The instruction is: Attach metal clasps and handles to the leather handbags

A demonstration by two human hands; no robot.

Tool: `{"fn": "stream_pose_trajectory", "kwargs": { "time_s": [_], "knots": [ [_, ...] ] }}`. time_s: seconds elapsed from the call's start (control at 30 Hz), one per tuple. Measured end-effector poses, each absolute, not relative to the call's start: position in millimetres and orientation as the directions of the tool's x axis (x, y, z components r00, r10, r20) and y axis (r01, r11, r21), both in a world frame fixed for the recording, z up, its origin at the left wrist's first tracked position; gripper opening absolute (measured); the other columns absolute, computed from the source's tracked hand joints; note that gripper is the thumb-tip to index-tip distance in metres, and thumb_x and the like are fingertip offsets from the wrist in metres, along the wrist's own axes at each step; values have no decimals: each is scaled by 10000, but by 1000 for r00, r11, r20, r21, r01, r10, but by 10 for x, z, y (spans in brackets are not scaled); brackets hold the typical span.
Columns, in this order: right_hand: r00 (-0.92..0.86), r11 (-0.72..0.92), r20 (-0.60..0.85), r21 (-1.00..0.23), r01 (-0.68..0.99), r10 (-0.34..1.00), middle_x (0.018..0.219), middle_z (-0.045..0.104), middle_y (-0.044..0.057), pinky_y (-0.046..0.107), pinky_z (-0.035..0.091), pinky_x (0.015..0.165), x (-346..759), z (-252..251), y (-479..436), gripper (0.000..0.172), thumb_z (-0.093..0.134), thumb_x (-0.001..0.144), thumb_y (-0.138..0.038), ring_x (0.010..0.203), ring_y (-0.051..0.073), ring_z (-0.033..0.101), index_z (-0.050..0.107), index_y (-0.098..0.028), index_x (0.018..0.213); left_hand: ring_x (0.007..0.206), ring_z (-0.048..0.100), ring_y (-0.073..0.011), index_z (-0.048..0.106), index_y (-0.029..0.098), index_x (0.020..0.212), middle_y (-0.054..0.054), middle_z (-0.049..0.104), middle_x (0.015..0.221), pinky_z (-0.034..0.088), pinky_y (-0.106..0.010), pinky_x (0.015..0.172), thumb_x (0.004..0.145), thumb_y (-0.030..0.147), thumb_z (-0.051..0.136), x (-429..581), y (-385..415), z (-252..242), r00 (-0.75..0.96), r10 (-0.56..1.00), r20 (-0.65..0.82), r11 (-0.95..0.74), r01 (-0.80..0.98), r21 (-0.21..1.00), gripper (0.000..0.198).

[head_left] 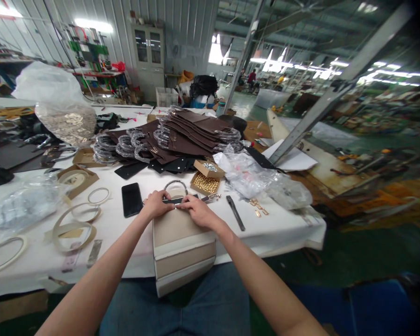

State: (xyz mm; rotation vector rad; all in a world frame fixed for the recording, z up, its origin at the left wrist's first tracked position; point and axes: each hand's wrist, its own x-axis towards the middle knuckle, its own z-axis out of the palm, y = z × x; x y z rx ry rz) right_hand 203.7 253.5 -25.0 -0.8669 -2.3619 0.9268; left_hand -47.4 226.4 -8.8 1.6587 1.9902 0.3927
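Note:
A beige handbag (182, 228) lies in front of me, its lower part hanging past the table edge toward my lap. A curved handle (177, 182) stands out at its far end, beside a dark strip. My left hand (157, 204) is closed at the left of the bag's top edge, thumb and fingers pressed on it. From the right, my right hand (196, 209) grips the same edge, its fingertips close to the left ones. Between the fingertips sits a small shiny spot, too small to name. Beyond the right hand lies a strap end with a metal clasp (215, 197).
A phone (132, 199) lies left, near tape rolls (73, 228). Small boxes hold gold studs (205, 183) and silver pieces (210, 166). Right are a dark flat tool (235, 213), gold fittings (258, 207) and plastic bags (252, 177). Brown bag panels (192, 133) are piled behind.

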Motion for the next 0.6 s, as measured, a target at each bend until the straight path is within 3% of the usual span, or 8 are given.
{"fn": "stream_pose_trajectory", "kwargs": {
  "time_s": [0.27, 0.4, 0.6],
  "knots": [
    [-624, 477, 207, -825, 302, 753, 1274, 787, 55, 375, 532, 1108, 2061, -271, 2571, 432, 565, 1089, -114, 1194, 234, 716, 881, -328, 1293, 1230, 687, -370, 789, 313, 1121, -93, 774, 1251, 517, -467, 1011, 791, 620, 890, -495, 2280, -153, -116, 973, -200, 209, 814, 542, 462],
    [-607, 494, 224, -807, 323, 763, 1203, 790, 59, 357, 536, 1061, 2025, -314, 2552, 415, 585, 1064, -83, 1146, 230, 720, 908, -304, 1204, 1282, 668, -400, 782, 306, 1132, -103, 773, 1268, 502, -499, 1060, 779, 686, 887, -460, 2280, -138, -143, 967, -210, 234, 825, 515, 529],
    [-587, 536, 249, -751, 385, 770, 1142, 755, 57, 342, 529, 994, 1982, -349, 2513, 477, 571, 1020, -1, 1076, 230, 700, 916, -303, 1153, 1295, 660, -403, 766, 312, 1122, -94, 765, 1280, 486, -523, 1090, 806, 649, 870, -411, 2249, -58, -145, 967, -208, 230, 848, 477, 474]
  ]
}}
